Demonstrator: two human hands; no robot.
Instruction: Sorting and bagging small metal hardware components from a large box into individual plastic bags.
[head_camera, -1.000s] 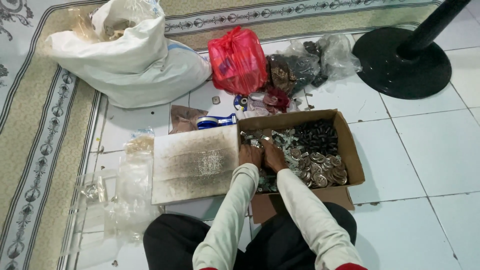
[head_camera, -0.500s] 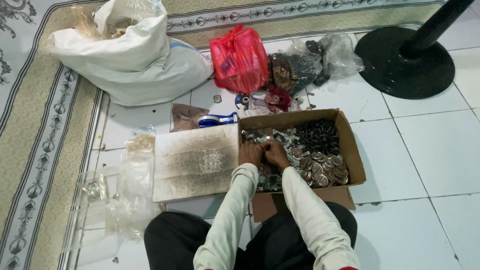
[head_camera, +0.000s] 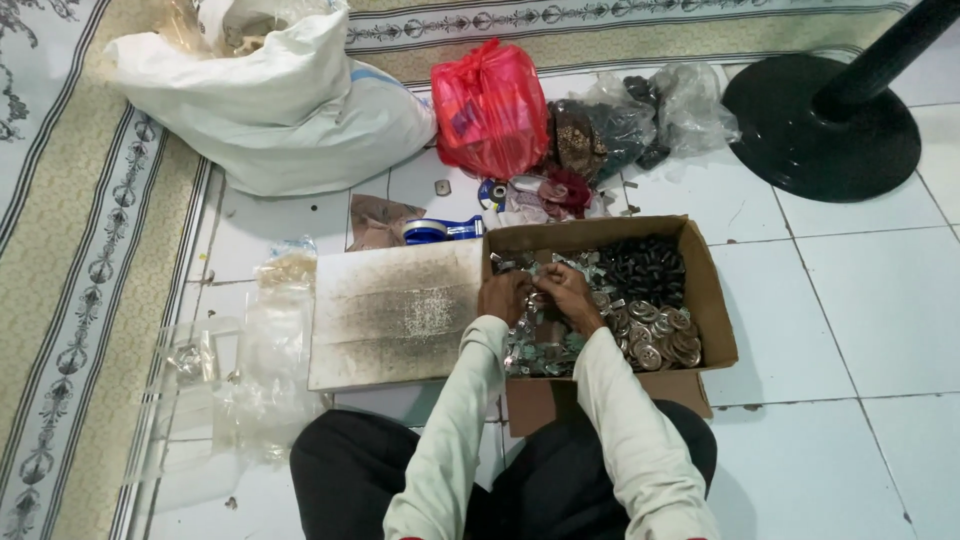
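A person seated on a white tiled floor (head_camera: 860, 320), seen from above at the bottom centre of the frame, works with both hands inside an open cardboard box (head_camera: 712, 300) at the middle of the picture. The left hand (head_camera: 503, 295) and the right hand (head_camera: 566, 293) sit close together, just beside each other, over a heap of small silvery metal pieces (head_camera: 540, 350) in the box's left part; the fingers of both are curled inward and seem to pinch small pieces from the heap, though exactly what each grip holds is too small to tell. Round metal rings (head_camera: 660, 335) fill the box's lower right, and dark small parts (head_camera: 648, 268) lie in its upper right. A flat, smudged grey board (head_camera: 390, 315) lies just left of the box, touching it. Clear plastic bags (head_camera: 270, 350) are strewn at the lower left. Above the box, at the upper centre, stand a red plastic bag (head_camera: 490, 108) and a clear bag of dark items (head_camera: 620, 120); a large white sack (head_camera: 270, 105) rests at the upper left, partly on a patterned carpet (head_camera: 90, 250). A black round stand base (head_camera: 820, 125) occupies the upper right corner.
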